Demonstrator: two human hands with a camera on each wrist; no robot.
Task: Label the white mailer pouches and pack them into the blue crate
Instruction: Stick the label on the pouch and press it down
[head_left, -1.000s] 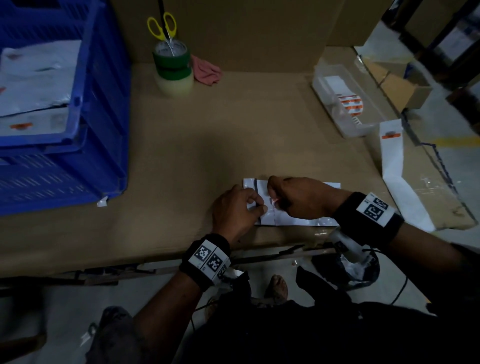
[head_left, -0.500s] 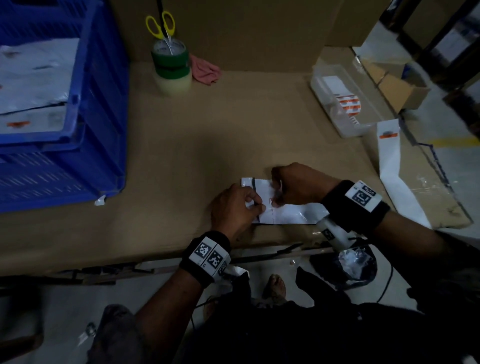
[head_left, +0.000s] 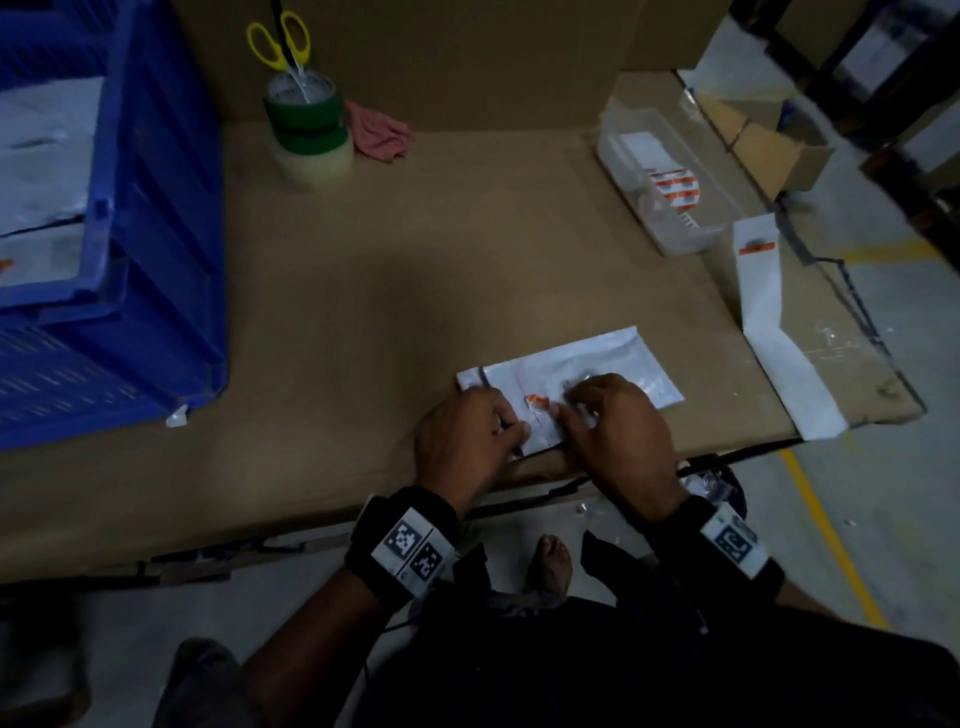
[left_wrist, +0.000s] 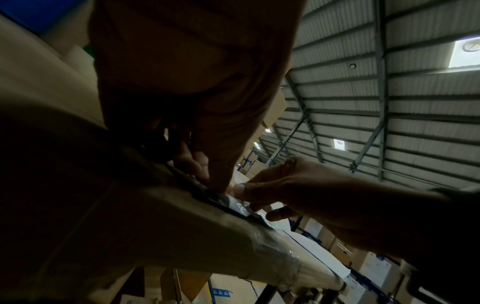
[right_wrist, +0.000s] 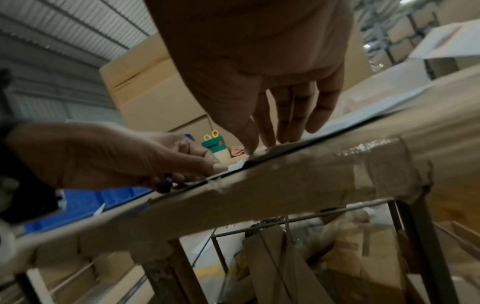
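Note:
A white mailer pouch (head_left: 597, 371) lies flat near the front edge of the cardboard-covered table (head_left: 389, 291). A small orange label (head_left: 537, 401) sits on it between my hands. My left hand (head_left: 511, 426) has curled fingers and pinches the pouch's left end, thumb down on it (left_wrist: 207, 179). My right hand (head_left: 566, 405) rests on the pouch with straight, spread fingers (right_wrist: 293, 123) pressing beside the label. The blue crate (head_left: 156, 208) stands at the far left and holds other white pouches (head_left: 47, 156).
Stacked tape rolls with yellow scissors (head_left: 306, 119) and a pink cloth (head_left: 379, 132) sit at the back. A clear tray of orange labels (head_left: 660, 182) is at the right. A white backing strip (head_left: 774, 322) hangs over the right edge. A cardboard wall (head_left: 467, 52) closes the back.
My right hand has drawn back from across the pouch toward me, uncovering the pouch's right half and the orange label. My left hand stays at the left end.

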